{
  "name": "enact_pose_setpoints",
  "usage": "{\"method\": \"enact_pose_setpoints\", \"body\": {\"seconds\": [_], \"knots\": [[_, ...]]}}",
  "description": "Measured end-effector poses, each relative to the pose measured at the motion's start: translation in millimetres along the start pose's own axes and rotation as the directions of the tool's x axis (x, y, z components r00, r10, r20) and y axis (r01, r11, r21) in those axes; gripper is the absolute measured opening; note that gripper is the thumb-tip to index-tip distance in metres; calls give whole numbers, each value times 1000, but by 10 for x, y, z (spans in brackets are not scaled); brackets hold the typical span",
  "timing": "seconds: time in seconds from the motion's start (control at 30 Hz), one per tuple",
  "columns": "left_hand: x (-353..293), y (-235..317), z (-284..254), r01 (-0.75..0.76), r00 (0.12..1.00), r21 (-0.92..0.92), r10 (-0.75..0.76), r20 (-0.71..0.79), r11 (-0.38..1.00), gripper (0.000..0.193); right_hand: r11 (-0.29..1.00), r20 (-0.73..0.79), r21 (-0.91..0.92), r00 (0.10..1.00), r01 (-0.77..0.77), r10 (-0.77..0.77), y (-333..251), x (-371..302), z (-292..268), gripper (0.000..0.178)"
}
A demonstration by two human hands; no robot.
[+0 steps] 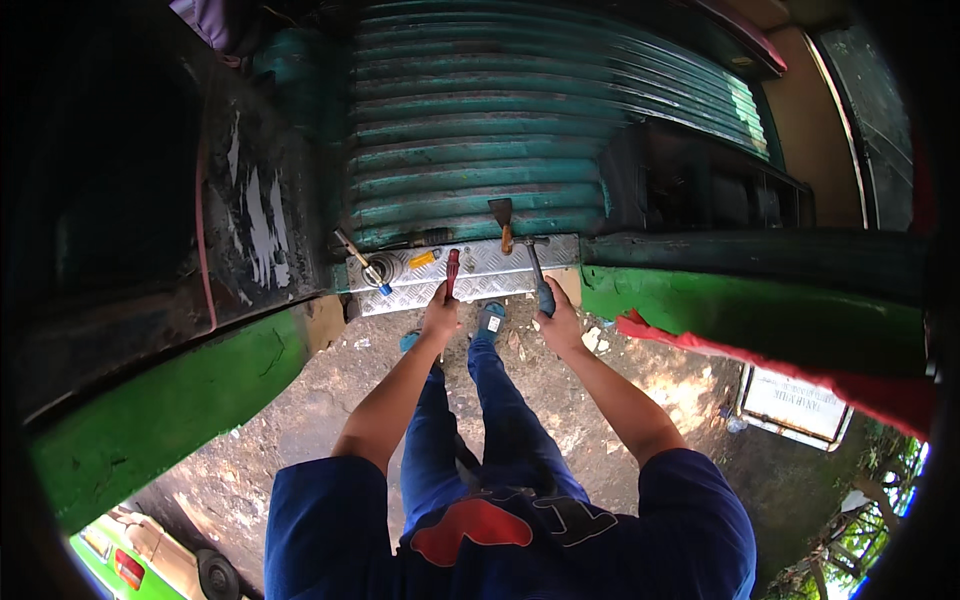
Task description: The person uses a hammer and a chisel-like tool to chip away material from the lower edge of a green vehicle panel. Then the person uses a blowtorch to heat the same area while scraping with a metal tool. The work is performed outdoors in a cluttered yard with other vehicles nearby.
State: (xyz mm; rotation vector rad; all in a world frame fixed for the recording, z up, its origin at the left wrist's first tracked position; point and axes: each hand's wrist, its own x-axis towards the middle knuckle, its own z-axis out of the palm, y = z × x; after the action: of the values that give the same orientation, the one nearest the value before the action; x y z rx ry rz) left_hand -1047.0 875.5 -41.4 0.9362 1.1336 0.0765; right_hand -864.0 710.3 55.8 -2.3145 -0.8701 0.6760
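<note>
My left hand (440,318) is closed round a tool with a red handle (453,268), which looks like a screwdriver; its shaft is mostly hidden. In my right hand (562,325) is a hammer (540,275), gripped by its dark grey handle, with its head pointing away from me over the metal step (485,262). Beside the hammer head, a scraper (503,222) with a wooden handle and a wide dark blade lies against the shutter. On the step's left are a torch-like tool (372,265) with a metal tube and a yellow-handled tool (423,259).
A green corrugated roller shutter (470,150) rises beyond the step. Low green walls (740,305) flank it on both sides. A red cloth (690,345) hangs over the right wall, near a white sign board (795,405). My slippered foot (490,320) stands on rough ground.
</note>
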Motion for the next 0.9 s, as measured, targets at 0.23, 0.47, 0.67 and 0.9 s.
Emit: {"method": "enact_pose_setpoints", "body": {"seconds": [0.23, 0.47, 0.67, 0.9], "knots": [[775, -252, 206, -319, 930, 94, 330, -162, 943, 57, 999, -132, -40, 991, -13, 8, 459, 1023, 709, 72], [1340, 5, 546, -392, 883, 314, 450, -137, 865, 59, 993, -194, -118, 980, 22, -45, 795, 1493, 778, 68], [1442, 171, 731, -398, 858, 468, 501, -115, 789, 65, 960, -209, -280, 976, -5, -55, 897, 1654, 728, 67], [1372, 286, 719, -384, 860, 461, 491, -137, 800, 67, 962, -155, -274, 987, -14, -30, 867, 1664, 642, 70]]}}
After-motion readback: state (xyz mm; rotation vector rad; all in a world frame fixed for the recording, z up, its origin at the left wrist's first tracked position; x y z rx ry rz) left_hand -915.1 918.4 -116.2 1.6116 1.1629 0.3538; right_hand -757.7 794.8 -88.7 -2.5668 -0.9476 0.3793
